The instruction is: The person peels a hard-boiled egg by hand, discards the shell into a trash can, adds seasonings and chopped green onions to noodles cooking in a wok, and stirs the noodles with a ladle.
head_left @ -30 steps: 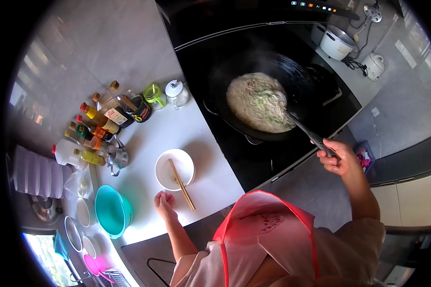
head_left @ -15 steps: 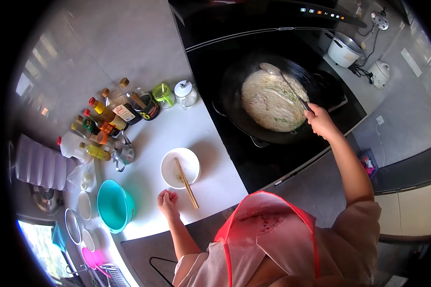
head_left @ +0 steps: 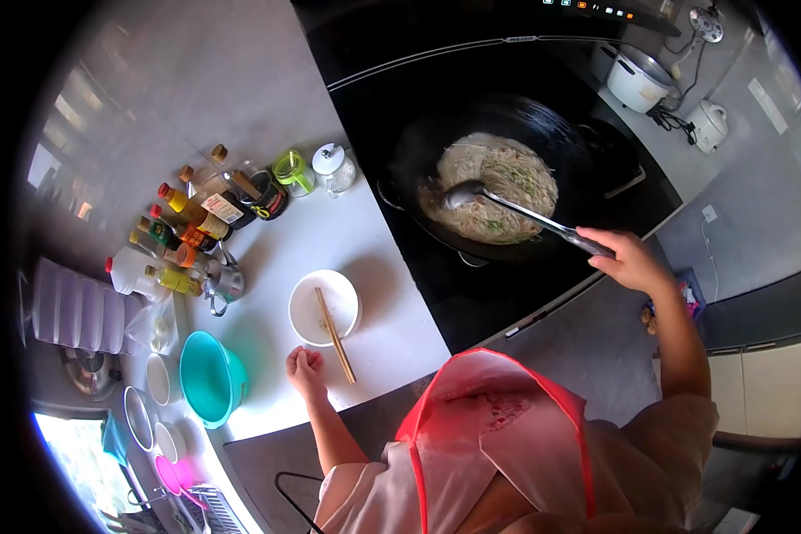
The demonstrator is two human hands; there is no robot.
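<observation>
My right hand grips the dark handle of a metal ladle. The ladle's bowl sits at the left side of the food in a black wok. Pale noodle-like strands with green bits lie in cloudy liquid there. On the white counter, my left hand rests with curled fingers just below a white bowl; nothing shows in it. A pair of wooden chopsticks lies across the bowl's rim, close to that hand.
A teal basin stands left of my left hand. Sauce bottles, a metal pot and two lidded jars, one green, line the counter's back. A white cooker stands beyond the stove.
My right hand has moved right and down, and the ladle has swung from the wok's far side to its left side. The food has shifted, and the whole view has tilted slightly.
</observation>
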